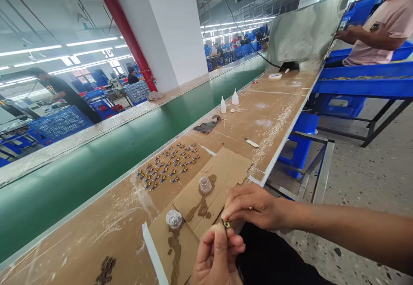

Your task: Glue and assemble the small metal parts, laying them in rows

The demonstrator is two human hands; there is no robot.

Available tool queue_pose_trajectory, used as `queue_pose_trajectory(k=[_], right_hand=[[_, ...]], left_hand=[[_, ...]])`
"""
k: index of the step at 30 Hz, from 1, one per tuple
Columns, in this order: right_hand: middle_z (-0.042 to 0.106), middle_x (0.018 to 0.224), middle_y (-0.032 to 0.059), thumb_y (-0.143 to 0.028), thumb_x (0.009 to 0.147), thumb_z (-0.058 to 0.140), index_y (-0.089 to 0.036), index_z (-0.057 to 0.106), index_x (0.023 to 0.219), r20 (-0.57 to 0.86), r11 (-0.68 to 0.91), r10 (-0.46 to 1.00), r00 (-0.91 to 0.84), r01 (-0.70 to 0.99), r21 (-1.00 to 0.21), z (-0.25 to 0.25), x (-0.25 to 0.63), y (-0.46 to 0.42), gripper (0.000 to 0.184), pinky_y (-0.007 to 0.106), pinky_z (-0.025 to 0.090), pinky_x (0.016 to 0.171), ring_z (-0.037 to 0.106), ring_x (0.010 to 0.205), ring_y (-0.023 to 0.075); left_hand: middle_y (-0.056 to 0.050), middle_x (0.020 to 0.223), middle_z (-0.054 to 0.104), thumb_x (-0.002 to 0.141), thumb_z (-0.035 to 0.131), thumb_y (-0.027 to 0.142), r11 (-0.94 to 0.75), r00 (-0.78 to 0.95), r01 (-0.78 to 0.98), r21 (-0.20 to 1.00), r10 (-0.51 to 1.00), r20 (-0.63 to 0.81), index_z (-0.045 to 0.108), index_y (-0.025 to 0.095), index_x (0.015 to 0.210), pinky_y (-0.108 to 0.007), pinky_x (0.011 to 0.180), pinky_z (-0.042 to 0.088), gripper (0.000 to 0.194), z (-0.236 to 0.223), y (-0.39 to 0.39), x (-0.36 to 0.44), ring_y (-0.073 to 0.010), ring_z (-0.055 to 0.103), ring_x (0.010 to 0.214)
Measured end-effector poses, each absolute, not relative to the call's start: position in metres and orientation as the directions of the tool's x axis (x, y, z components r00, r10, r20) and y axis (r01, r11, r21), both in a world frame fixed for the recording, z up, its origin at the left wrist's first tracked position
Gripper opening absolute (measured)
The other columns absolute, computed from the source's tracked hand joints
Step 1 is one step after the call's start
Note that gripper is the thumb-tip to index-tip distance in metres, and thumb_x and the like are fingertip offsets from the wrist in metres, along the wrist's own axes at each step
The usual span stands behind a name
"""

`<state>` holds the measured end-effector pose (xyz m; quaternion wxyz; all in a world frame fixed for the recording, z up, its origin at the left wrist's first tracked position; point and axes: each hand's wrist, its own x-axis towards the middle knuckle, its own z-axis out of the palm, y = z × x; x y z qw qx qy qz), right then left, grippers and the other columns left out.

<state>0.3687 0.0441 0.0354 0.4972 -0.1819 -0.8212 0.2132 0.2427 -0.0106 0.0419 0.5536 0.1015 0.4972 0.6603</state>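
Observation:
My left hand [217, 255] is low in the view with its fingers curled, pinching a tiny dark and gold part [226, 224] at the fingertips. My right hand [254, 206] comes in from the right, fingers pressed together and pinching the same part from above. Both hands hover over the near edge of a stained cardboard sheet [222, 168] on the brown worktable [274, 108]. On that cardboard stand a small clear cup [205, 184] and a round clear lid [174, 218]. Rows of several small blue and gold parts [167, 164] lie beyond the cardboard.
A green conveyor belt [106, 156] runs along the left of the table. Further up lie a dark cloth [207, 126], a small knife [251, 142], two white glue bottles [229, 101] and a tape roll [275, 75]. A person in a pink shirt [380, 31] sits at the far right by blue crates.

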Motion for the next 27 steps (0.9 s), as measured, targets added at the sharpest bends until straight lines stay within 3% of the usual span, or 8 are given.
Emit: queue_pose_trajectory(k=[14,21,27], right_hand=[[0.06,0.078,0.0056,-0.016,0.092,0.045,-0.012,0.061,0.096,0.776,0.873,0.48,-0.41,0.136,-0.469,0.0356,0.3623,0.041,0.017,0.016,0.046,0.067,0.055,0.074,0.0062],[0.059,0.078,0.0051,-0.014,0.09,0.047,-0.012,0.061,0.099,0.739,0.852,0.507,-0.444,0.126,-0.508,0.0339,0.3639,0.0416,0.017,0.016,0.046,0.066,0.054,0.073,0.0061],[0.059,0.08,0.0052,-0.012,0.09,0.046,-0.012,0.061,0.1,0.69,0.834,0.534,-0.488,0.173,-0.523,0.0376,0.365,0.0398,0.018,0.015,0.046,0.067,0.055,0.075,0.0061]], left_hand=[[-0.001,0.046,0.064,0.026,0.089,0.039,0.076,-0.369,-0.693,0.717,0.817,-0.443,0.066,0.014,0.055,-0.012,0.037,0.049,0.044,0.0403,-0.0098,0.2441,-0.0092,0.057,0.037],[-0.002,0.045,0.064,0.021,0.089,0.039,0.102,-0.325,-0.718,0.688,0.825,-0.462,0.066,0.014,0.053,-0.012,0.036,0.048,0.047,0.0395,-0.0096,0.2431,-0.0091,0.057,0.036],[-0.002,0.048,0.065,0.033,0.09,0.032,0.102,-0.297,-0.745,0.659,0.834,-0.465,0.066,0.013,0.058,-0.012,0.038,0.05,0.04,0.0341,-0.0098,0.2421,-0.0093,0.059,0.039]])
